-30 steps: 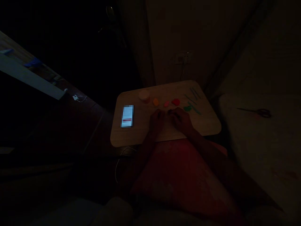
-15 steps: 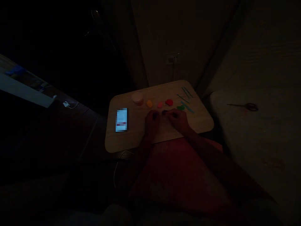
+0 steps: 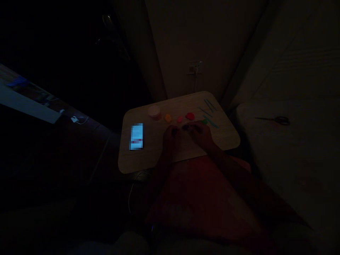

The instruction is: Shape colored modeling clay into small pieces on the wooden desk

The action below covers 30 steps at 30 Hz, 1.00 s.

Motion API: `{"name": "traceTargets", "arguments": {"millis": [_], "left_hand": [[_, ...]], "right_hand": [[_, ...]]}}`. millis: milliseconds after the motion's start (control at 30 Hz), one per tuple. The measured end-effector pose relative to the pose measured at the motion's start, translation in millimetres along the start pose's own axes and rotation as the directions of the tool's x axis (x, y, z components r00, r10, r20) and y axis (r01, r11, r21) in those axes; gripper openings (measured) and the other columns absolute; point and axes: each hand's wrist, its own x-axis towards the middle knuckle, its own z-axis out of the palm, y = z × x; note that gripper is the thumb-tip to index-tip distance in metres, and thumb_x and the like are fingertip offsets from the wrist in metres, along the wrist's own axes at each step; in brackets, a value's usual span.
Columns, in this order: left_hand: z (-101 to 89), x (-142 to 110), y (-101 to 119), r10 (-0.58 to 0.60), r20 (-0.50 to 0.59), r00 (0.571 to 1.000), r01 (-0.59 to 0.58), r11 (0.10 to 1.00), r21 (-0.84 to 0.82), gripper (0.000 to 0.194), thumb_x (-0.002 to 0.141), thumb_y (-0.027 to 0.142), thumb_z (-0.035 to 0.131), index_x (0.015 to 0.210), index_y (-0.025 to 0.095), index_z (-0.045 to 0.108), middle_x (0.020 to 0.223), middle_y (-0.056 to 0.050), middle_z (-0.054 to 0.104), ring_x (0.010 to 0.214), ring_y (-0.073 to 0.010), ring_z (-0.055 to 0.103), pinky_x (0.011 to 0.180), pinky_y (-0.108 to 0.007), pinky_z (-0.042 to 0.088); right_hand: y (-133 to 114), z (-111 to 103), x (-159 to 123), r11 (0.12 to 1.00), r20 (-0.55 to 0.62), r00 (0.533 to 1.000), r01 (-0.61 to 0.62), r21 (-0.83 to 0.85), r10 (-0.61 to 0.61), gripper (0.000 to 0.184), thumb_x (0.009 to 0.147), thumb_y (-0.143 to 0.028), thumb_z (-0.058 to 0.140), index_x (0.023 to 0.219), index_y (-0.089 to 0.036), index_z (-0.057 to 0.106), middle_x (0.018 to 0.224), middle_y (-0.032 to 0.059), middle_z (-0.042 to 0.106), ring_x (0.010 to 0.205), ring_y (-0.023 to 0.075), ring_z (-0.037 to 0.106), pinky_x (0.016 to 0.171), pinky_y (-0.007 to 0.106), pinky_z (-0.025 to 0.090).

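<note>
In dim light my right hand (image 3: 202,134) pinches a dark purple lump (image 3: 185,127), apparently modelling clay, above the small table. My left hand (image 3: 170,139) is curled close by on the left; a dark patch lies at its fingers, and I cannot make out whether it is clay or shadow. Just beyond the hands lie an orange lump (image 3: 167,118), a pink lump (image 3: 180,119) and a red lump (image 3: 190,116) of clay. A green lump (image 3: 204,121) sits beside the right hand, partly covered by it.
The wooden table (image 3: 151,156) also bears a lidded tub (image 3: 154,112), a lit phone (image 3: 136,136) and several thin teal sticks (image 3: 211,121). Scissors (image 3: 281,120) rest on a pale surface at right. A wall socket (image 3: 195,67) with a plugged cord is behind.
The view has grown darker and shifted slightly. My right hand's fingers have moved a little around the purple lump; the left hand stays nearly in place.
</note>
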Motion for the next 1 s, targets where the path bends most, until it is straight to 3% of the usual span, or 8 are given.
{"name": "traceTargets", "arguments": {"millis": [133,300,467,667,867,1000], "left_hand": [[-0.7,-0.5,-0.4,0.015,0.030,0.999,-0.016,1.000,0.023,0.007,0.086,0.014,0.061,0.089,0.020,0.062,0.089,-0.002,0.067,0.084,-0.0167,0.061,0.081,-0.028,0.048],[-0.9,-0.7,0.9,0.034,0.073,0.997,-0.039,0.997,0.061,0.008,0.086,0.012,0.062,0.089,0.020,0.063,0.091,-0.002,0.068,0.086,-0.0169,0.062,0.084,-0.028,0.049],[-0.2,-0.2,-0.2,0.010,0.076,0.997,-0.018,0.995,0.097,0.007,0.087,0.014,0.062,0.089,0.020,0.063,0.092,-0.002,0.069,0.087,-0.0172,0.063,0.085,-0.029,0.049],[-0.7,-0.5,-1.1,0.031,0.080,0.996,-0.037,0.997,0.073,0.007,0.087,0.014,0.062,0.090,0.020,0.063,0.093,-0.002,0.069,0.089,-0.0172,0.063,0.086,-0.029,0.050],[-0.3,0.0,-1.5,0.032,0.083,0.996,-0.038,0.997,0.073,0.006,0.087,0.016,0.061,0.090,0.020,0.063,0.092,-0.002,0.068,0.087,-0.0176,0.062,0.084,-0.029,0.048],[-0.5,-0.1,-1.7,0.037,0.087,0.996,-0.043,0.997,0.066,0.006,0.088,0.017,0.061,0.091,0.021,0.063,0.093,-0.002,0.068,0.088,-0.0176,0.062,0.084,-0.029,0.048]], "right_hand": [[-0.4,0.1,-0.7,0.997,0.049,0.997,-0.056,0.053,0.053,0.020,0.091,-0.032,0.064,0.098,-0.021,0.079,0.098,0.0071,0.080,0.091,0.0227,0.073,0.084,0.036,0.056],[-4.3,0.7,-0.3,0.991,0.118,0.984,-0.133,0.015,0.131,0.024,0.092,-0.035,0.062,0.084,-0.018,0.078,0.077,0.0059,0.076,0.071,0.0198,0.069,0.071,0.031,0.053],[-2.8,1.4,-0.8,0.990,0.091,0.986,-0.139,0.012,0.137,0.017,0.081,-0.035,0.072,0.082,-0.018,0.077,0.084,0.0076,0.078,0.075,0.0201,0.069,0.070,0.030,0.052],[-3.6,0.7,-2.0,0.988,0.035,0.988,-0.152,-0.034,0.153,0.028,0.072,-0.041,0.080,0.068,-0.019,0.064,0.062,0.0009,0.065,0.058,0.0151,0.055,0.054,0.026,0.039],[-10.3,-0.6,-2.3,0.978,0.168,0.963,-0.209,-0.014,0.209,0.053,0.097,-0.056,0.053,0.059,-0.019,0.062,0.052,0.0014,0.058,0.052,0.0146,0.053,0.054,0.028,0.038],[-8.4,0.9,-0.4,0.988,0.066,0.986,-0.154,-0.028,0.156,0.043,0.096,-0.049,0.054,0.066,-0.019,0.064,0.063,0.0023,0.065,0.061,0.0155,0.058,0.059,0.028,0.042]]}}
